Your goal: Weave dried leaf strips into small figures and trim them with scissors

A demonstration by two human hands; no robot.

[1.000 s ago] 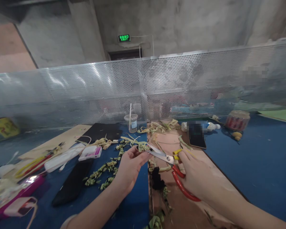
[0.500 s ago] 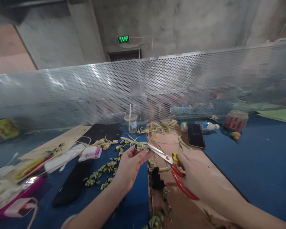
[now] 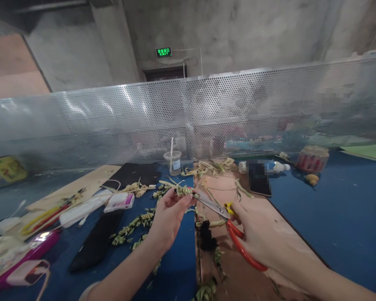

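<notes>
Between the thumb and fingers of my left hand is a pale green braided strand, which looks like plaited plant fibre. My right hand grips red-handled scissors; a bit of yellow shows at the upper handle. The scissor blades point left, their tips close to the strand by my left fingertips. Whether the tips touch it I cannot tell. More green braid lies on the blue surface left of my left hand. A black bundle lies below the blades on the brown board.
Dry husk strips lie at the board's far end, near a plastic cup with a straw. On the right are a phone, a bottle and a red-patterned tub. Yellow-red pliers and a black case are left. A perforated metal screen stands behind.
The scissors have shifted slightly down and right, and their blades look closer together. My left hand has moved a little left with the strand.
</notes>
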